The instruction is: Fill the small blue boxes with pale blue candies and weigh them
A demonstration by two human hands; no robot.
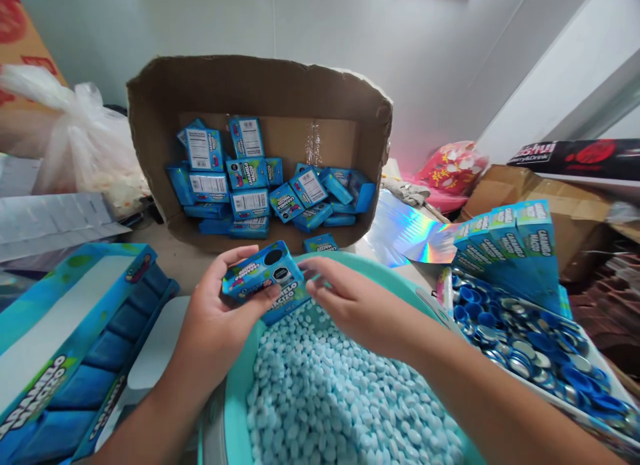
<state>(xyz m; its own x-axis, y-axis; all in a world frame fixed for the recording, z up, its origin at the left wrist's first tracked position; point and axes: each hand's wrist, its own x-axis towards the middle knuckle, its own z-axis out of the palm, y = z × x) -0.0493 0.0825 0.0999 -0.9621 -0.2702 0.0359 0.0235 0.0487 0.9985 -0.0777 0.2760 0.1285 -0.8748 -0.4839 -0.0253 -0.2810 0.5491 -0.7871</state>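
Observation:
My left hand (220, 305) is closed around a small blue candy box (267, 278) with green patches and white lettering, held tilted above the tub. At the box's right end are the bent fingers of my right hand (335, 295), thumb and fingertips against its edge. Below both hands, a turquoise tub (235, 411) holds a heap of pale blue oval candies (320, 391). Just behind it, an open cardboard carton (260, 85) lies facing me, with several similar blue boxes (250, 203) piled inside.
On the left lies a large blue display box (140, 285), with a tied clear plastic bag (85, 131) behind it. To the right, a tray holds blue and silver caps (525, 351) beneath a row of upright blue cartons (515, 251). Shiny holographic sheet (405, 228) lies behind the tub.

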